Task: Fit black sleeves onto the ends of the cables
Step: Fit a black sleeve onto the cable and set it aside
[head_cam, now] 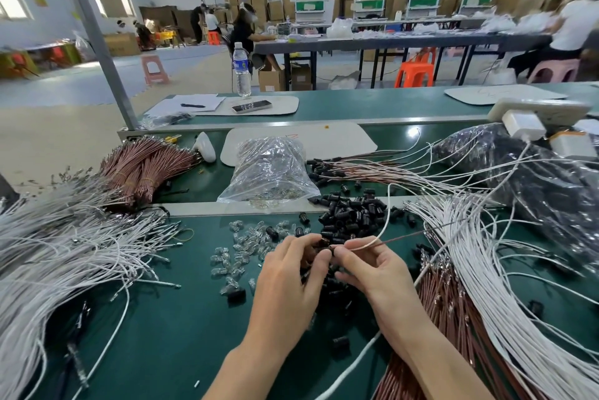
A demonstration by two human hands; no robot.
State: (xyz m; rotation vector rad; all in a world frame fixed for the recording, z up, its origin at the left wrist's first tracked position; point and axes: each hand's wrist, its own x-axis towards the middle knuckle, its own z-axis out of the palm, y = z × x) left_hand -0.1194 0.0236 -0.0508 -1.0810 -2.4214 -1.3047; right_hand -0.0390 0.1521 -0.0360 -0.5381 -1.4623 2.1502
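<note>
The hands meet low over the green surface (162, 318), fingertips together. The left hand (291, 273) pinches a black sleeve (325, 242) between thumb and forefinger; the right hand (372, 270) pinches a white cable (384, 224) close to its end, and a thin brown cable (405, 236) runs out of the same pinch to the right. The fingers hide whether the tips are already inside the sleeve.

The step in hand looks like the threading itself, with the sleeve lined up and the ends fed in. Judging by the many bare cables on both sides, the task seems far from finished. The next move likely calls for a short, straight push of the right hand towards the left one, with the sleeve held steady; the pair could then be laid beyond the hands, where sleeved cables (340, 169) lie.

Room is tight. A heap of loose sleeves (353, 215) sits just beyond the fingertips and spreads under the palms; small clear bulbs (240, 250) are scattered just left of the left hand. A fan of white cables (64, 237) fills the far left, while more white cables (486, 270) and a brown bundle (447, 312) press close to the right wrist. A raised metal rail (243, 206) crosses beyond the hands, with a clear plastic bag (269, 169) behind it. The barest surface is beside the left forearm, towards the near edge.
</note>
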